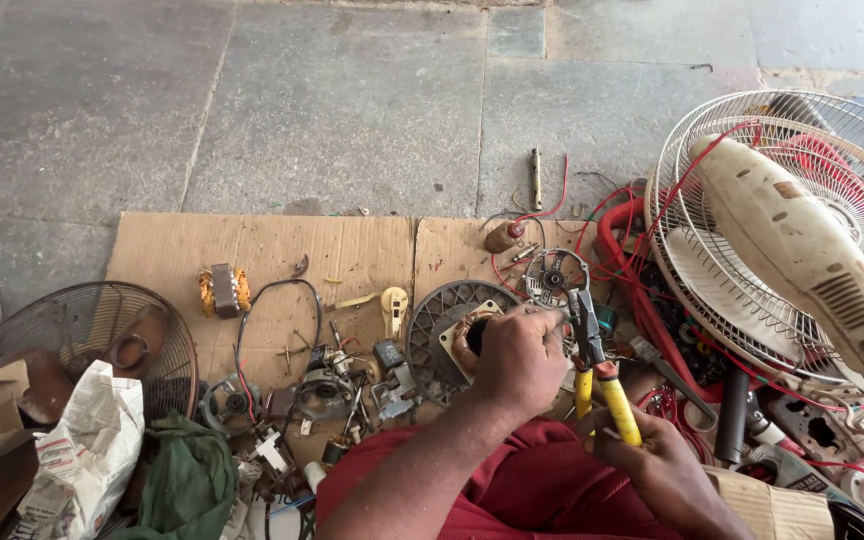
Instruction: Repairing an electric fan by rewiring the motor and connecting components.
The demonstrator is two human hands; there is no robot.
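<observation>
The person sits on the floor with a round grey motor housing (452, 335) in front of the knees; this housing serves as the landmark. The left hand (519, 358) is clenched on the housing's right rim, fingers curled around a small part that I cannot make out. The right hand (652, 468), just right of and nearer than the housing, grasps the yellow-handled pliers (597, 365), whose dark nose points up beside the left fingers, at the housing's right edge.

Left of the housing, loose parts lie on the cardboard sheet (252, 255): a small transformer (224, 290) well to the left and a black wire loop (277, 320) between them. Far right of the housing leans a white fan guard (802, 230) with red wires (622, 240) trailing toward the hands.

As a judgement: the pliers' nose sits very close to the left fingers, so a slip under force could pinch or cut them. The copper winding inside the housing could also be nicked if the pliers skid.
</observation>
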